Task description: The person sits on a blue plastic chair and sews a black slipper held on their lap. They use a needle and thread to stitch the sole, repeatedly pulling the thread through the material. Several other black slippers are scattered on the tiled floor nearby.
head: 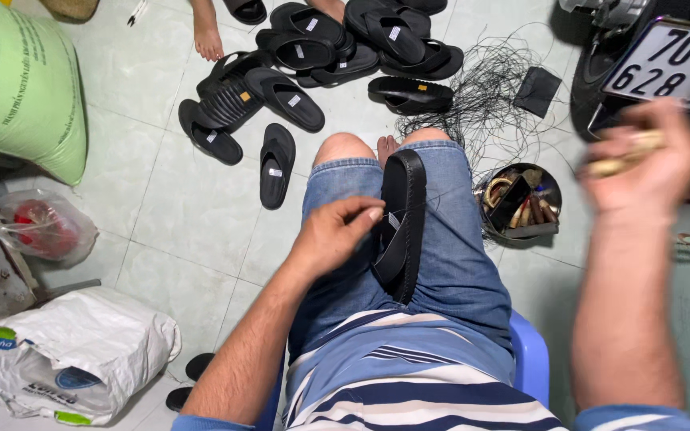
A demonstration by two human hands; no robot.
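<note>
Left hand [331, 233] rested on the lap with thumb and forefinger pinched together against the strap of a black rubber sandal with a thick ribbed sole [403, 223], and a thin dark thread seemed to run out from the pinch across the blue denim shorts [457, 263]. The sandal lay lengthwise between the thighs, toe end toward the knees, tipped partly on its edge. Right hand [647, 156] was raised well off to the side, blurred, its fingers curled shut round a pale wooden-handled tool [623, 160]; the tip of that tool could not be made out.

Judging by how things lay, one sandal was in hand, apparently mid-stitch, while a heap of like black sandals [313, 56] sat on the pale tiled floor [193, 215] beyond the knees, and one single sandal [276, 165] lay apart, nearer the left knee. Which of those were finished and which were waiting could not be told from their look.

A tangle of thin black thread [489, 88] spread over the tiles near the right knee, and just beside the right thigh stood a round metal tin [521, 203] holding tools. Farther left lay a green woven sack [21, 88], a clear plastic bag with something red inside [37, 226] and a white printed sack [73, 355]. Another person's bare foot [207, 32] showed at the top edge, beside the heap.
</note>
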